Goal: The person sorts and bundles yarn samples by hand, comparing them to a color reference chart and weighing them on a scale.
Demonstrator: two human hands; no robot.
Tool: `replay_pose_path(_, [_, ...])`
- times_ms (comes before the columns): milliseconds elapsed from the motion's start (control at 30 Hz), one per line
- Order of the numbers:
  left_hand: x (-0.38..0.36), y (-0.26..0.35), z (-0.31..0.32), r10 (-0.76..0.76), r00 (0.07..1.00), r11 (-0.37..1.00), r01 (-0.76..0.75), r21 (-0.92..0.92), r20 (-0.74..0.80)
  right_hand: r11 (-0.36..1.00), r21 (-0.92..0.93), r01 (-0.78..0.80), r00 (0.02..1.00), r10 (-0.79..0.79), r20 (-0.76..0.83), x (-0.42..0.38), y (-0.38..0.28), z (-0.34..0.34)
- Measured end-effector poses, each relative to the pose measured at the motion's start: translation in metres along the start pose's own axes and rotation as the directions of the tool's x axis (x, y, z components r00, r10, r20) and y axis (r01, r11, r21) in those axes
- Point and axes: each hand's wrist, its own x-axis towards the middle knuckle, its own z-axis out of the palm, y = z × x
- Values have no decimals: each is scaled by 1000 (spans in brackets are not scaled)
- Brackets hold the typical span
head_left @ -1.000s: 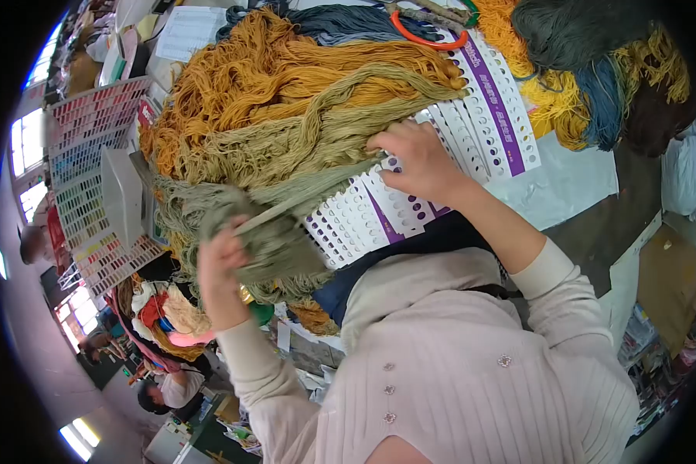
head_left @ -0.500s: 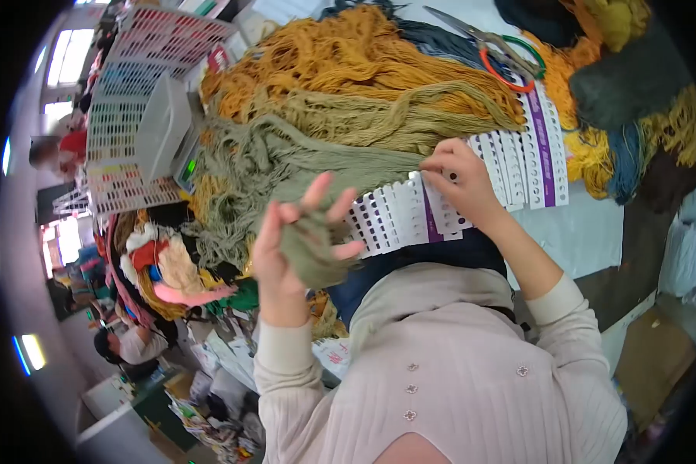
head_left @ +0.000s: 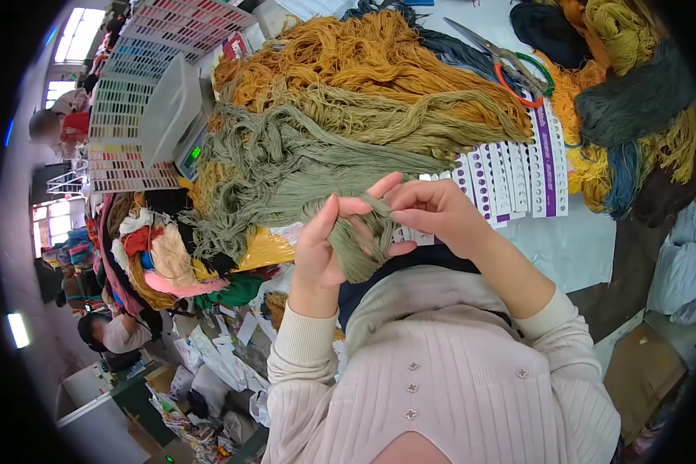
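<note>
A small looped bundle of grey-green thread (head_left: pixel 353 261) is wound about the fingers of my left hand (head_left: pixel 315 246), whose thumb and fingers are partly spread inside the loop. From the other side, my right hand (head_left: pixel 443 214) pinches at the bundle's upper right edge with thumb and forefinger. Just beyond both hands spreads a large grey-green hank of thread (head_left: pixel 309 182). White punched cards (head_left: pixel 496 182) with purple strips lie in an overlapping row beside my right hand, threads running to their edge. Part of the row is hidden behind that hand.
Olive thread (head_left: pixel 363 124) and orange-brown thread (head_left: pixel 348 46) lie farther back. Scissors (head_left: pixel 503 58) with red and green handles rest on the cards. At left are a scale (head_left: pixel 192 155) with a clear tray and a thread-colour rack (head_left: pixel 124 127). Two people (head_left: pixel 120 334) are in the background.
My left hand has moved right with the thread bundle. My right hand has left the punched cards and come down to the bundle, so both hands now meet at it.
</note>
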Motion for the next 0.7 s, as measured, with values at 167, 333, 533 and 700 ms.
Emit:
replay_pose_path(167, [1, 1, 2, 14, 1000, 1000, -14, 0, -7, 940, 209, -270, 963, 260, 72, -4, -14, -7])
replay_pose_path(333, [0, 3, 10, -57, 991, 997, 63, 49, -119, 961, -106, -255, 962, 263, 73, -6, -22, -10])
replay_pose_path(533, [-40, 29, -21, 88, 995, 996, -87, -20, 43, 960, 172, 223, 963, -189, -193, -22, -76, -64])
replay_pose_path(700, [-238, 134, -152, 469, 700, 661, -682, -312, -538, 749, 407, 523, 846, -516, -137, -94, -185, -183])
